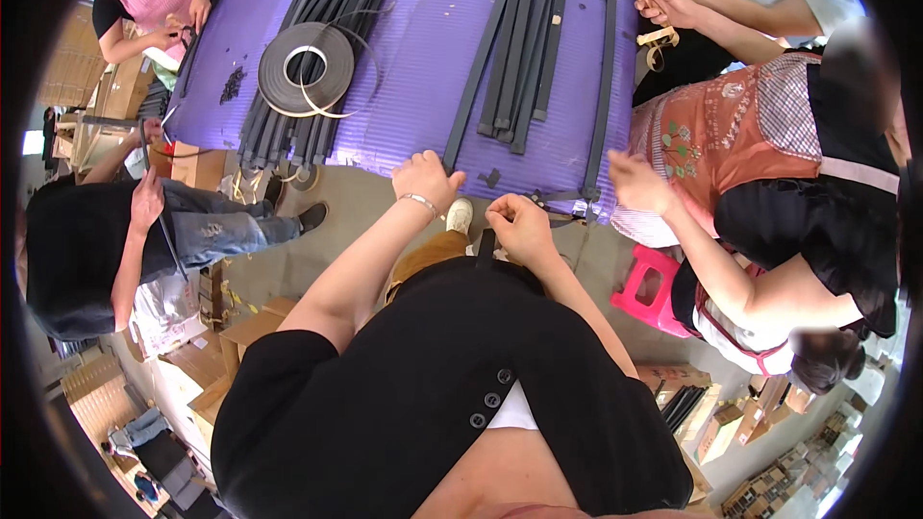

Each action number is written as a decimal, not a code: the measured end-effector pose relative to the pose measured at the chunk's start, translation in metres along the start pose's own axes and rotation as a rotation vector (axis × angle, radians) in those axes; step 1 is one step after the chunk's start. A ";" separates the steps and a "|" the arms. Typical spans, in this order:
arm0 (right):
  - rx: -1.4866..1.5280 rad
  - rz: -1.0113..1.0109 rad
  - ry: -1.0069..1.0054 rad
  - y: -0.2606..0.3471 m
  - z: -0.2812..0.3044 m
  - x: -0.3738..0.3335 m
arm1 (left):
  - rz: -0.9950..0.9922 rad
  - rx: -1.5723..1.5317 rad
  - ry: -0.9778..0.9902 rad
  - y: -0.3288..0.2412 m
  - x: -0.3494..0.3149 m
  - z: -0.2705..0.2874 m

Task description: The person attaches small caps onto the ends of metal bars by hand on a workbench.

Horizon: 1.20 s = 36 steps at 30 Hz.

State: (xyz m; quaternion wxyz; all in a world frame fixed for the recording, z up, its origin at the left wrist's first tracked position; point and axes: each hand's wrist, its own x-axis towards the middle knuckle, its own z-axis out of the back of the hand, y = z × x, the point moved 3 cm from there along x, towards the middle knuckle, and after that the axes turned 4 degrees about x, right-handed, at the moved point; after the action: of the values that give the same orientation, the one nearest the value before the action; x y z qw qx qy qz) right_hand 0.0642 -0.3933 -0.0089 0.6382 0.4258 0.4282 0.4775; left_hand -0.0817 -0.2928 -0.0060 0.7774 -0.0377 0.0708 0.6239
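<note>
My left hand (425,183), with a bracelet at the wrist, is closed at the table's near edge. Its thumb and finger meet the near end of a long dark grey strip (478,82) that slants away across the table. To its right, my right hand (520,228) is pinched just off the edge, and what lies between its fingertips is too small to make out. A short dark end piece (486,248) shows between that hand and my black top. Several similar strips (524,53) lie bundled just beyond my hands.
On the purple ribbed table (423,58) a roll of dark tape (272,86) rests on a pile of strips (332,0). One lone strip (603,86) lies at the right. Co-workers work on both sides. A pink stool (646,303) stands beside the right-hand co-worker.
</note>
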 end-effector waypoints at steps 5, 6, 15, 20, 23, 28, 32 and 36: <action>-0.008 -0.010 -0.005 0.005 0.001 -0.005 | -0.110 -0.012 -0.169 0.003 0.001 -0.009; -0.013 -0.019 -0.008 0.004 0.002 -0.007 | -0.115 -0.046 -0.187 0.001 0.001 -0.011; -0.028 -0.058 -0.032 0.001 0.003 -0.006 | -0.123 -0.150 -0.342 0.000 0.001 -0.019; -0.020 -0.065 -0.032 0.008 0.002 -0.005 | -0.118 -0.159 -0.328 0.000 0.002 -0.019; -0.010 -0.032 -0.055 0.007 0.002 -0.006 | -0.104 -0.157 -0.256 -0.001 0.001 -0.013; -0.017 -0.046 -0.058 0.005 0.008 -0.009 | -0.181 -0.067 -0.215 0.003 -0.003 0.000; 0.033 -0.049 -0.066 0.014 0.014 -0.009 | -0.169 -0.107 -0.157 0.001 0.008 -0.001; 0.091 0.026 -0.111 0.030 0.024 -0.008 | -0.211 -0.124 -0.253 0.000 0.024 0.005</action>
State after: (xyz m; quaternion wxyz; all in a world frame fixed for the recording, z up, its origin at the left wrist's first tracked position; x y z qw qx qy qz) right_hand 0.0787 -0.3992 0.0272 0.6348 0.4858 0.4076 0.4415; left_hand -0.0764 -0.2685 -0.0049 0.8375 -0.0140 -0.0705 0.5417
